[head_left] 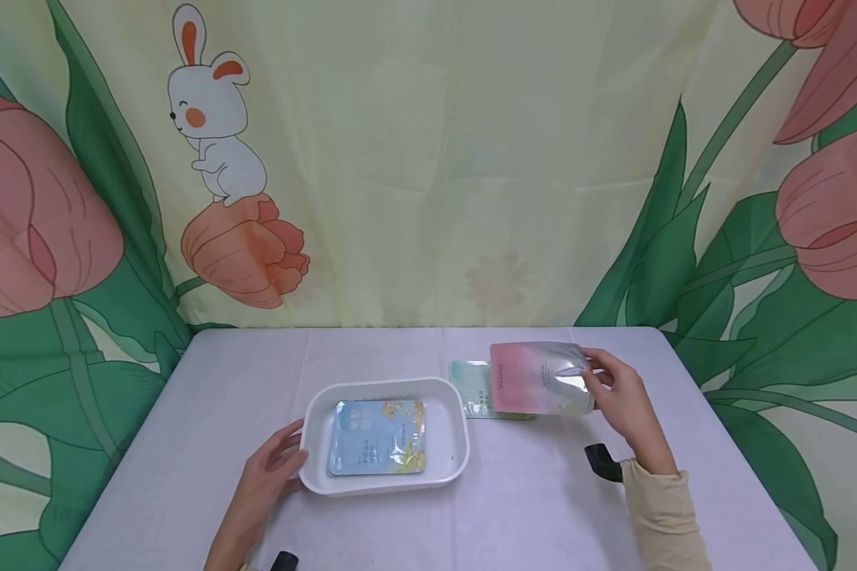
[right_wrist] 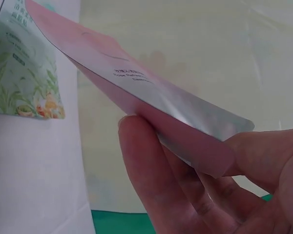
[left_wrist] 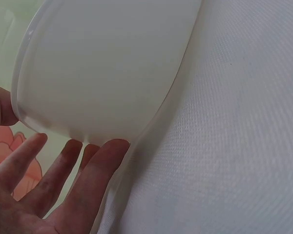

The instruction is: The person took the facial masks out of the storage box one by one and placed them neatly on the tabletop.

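At its right end, my right hand (head_left: pixel 617 400) pinches a pink and silver face mask packet (head_left: pixel 532 377) between thumb and fingers. In the right wrist view the packet (right_wrist: pixel 151 92) is tilted, raised above the table. Partly hidden beneath it, a green face mask packet (head_left: pixel 474 388) lies on the table. A white tray (head_left: pixel 446 460) stands left of both, with a blue face mask packet (head_left: pixel 377 438) lying flat inside. My left hand (head_left: pixel 271 464) is at the tray's left side; in the left wrist view its fingertips (left_wrist: pixel 118 146) touch the outer wall, thumb against the rim.
A white cloth covers the table (head_left: pixel 536 507). Behind its far edge hangs a curtain (head_left: pixel 428 174) printed with tulips and a rabbit. Each wrist carries a black device, one visible beside the right wrist (head_left: pixel 603 462).
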Demonstrator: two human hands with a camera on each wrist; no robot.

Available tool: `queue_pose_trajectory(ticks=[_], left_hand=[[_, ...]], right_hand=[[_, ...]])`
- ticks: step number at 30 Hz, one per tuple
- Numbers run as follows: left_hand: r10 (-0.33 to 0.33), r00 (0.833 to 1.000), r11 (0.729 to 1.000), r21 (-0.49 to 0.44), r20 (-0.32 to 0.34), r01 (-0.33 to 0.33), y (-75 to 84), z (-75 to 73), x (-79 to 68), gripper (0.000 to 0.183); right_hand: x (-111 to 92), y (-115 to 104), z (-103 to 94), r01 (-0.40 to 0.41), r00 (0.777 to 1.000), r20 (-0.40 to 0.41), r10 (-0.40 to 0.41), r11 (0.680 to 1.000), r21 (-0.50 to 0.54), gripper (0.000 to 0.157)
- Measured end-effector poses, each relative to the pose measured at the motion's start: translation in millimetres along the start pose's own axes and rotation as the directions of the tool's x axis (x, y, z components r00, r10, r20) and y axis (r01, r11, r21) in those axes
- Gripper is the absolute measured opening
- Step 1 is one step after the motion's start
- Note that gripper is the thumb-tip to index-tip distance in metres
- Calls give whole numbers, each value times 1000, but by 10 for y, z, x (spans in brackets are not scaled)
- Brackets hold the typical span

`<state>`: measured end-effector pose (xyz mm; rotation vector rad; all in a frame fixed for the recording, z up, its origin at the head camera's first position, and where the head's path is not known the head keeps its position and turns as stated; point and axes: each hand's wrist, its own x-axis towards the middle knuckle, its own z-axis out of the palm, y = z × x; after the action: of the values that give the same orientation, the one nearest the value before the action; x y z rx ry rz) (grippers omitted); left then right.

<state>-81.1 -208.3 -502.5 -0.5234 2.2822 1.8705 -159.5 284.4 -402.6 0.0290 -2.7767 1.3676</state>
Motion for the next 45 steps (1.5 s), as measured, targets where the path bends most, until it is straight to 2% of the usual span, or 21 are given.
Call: queue_pose_trajectory(ticks=[13,32,45], left_hand=[[1,1000,1000,-3,-8,-1,-1,-4,-4,58],[18,1000,1000,-7,-6,-18,-7,8,8,57],[30,1000,999,-24,-4,-30,-24,6,17,56]], right_hand=[[45,149,-109,-26,999,-39,24,999,-44,46],[115,424,-199,-130,989,-74,126,990,-52,48],[185,611,-190,-141,986,-106,131,986,-91,46]])
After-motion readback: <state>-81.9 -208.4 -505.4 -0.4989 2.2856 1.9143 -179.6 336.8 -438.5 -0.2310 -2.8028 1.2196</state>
